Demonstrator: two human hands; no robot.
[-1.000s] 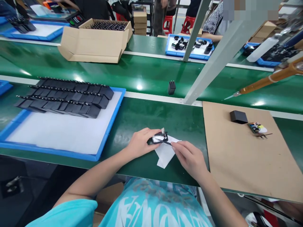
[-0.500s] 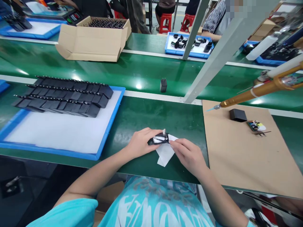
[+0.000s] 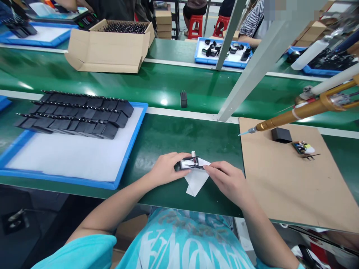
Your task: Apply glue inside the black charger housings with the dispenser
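Note:
My left hand [image 3: 168, 167] is closed around a black charger housing [image 3: 177, 166], gripping it from the left. Its open side shows white and metal parts within, and a small pale piece sticks up at its far edge. From the right, my right hand [image 3: 224, 179] pinches thin dark tweezers [image 3: 201, 167] whose tips reach the housing; their exact shape is hard to make out. Beneath both lies a folded white paper [image 3: 195, 185] on the green bench [image 3: 168, 138].
At left, a blue tray [image 3: 131, 149] carries rows of black chargers [image 3: 75, 114]. One black charger [image 3: 183, 100] stands on the green conveyor [image 3: 157, 84]. A gold electric screwdriver [image 3: 288, 117] hangs over cardboard [image 3: 291, 186] bearing a black case [image 3: 281, 135] and a circuit board [image 3: 303, 148].
The lone charger on the conveyor has moved left. My right hand has shifted slightly right with the tweezers, which now lie lower across the housing. The hanging screwdriver has swung a little left.

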